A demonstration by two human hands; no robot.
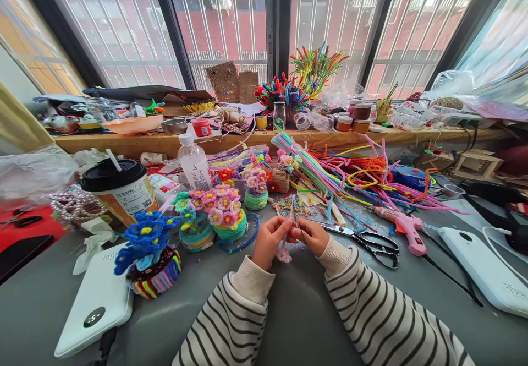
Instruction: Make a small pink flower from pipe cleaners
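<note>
My left hand [268, 240] is closed in a pinch on a pale pink pipe cleaner [284, 243]. A small fuzzy pink flower shape [284, 255] hangs at its lower end, just above the grey table. My right hand [312, 237] is closed too, its fingertips meeting the left ones. A thin dark piece runs through the right fingers; its kind is too small to make out. Large black-handled scissors [377, 245] lie right of the hands. To the left stand a pot of pink pipe-cleaner flowers [225, 209] and a smaller flower pot [256, 198].
A blue-flowered pot [152, 272] rests partly on a white power bank [97, 305]. Behind it stand a lidded cup [124, 195] and a bottle [193, 162]. Loose pipe cleaners [317, 173] spread behind my hands. A pink glue gun [410, 234] and another power bank [484, 269] lie right.
</note>
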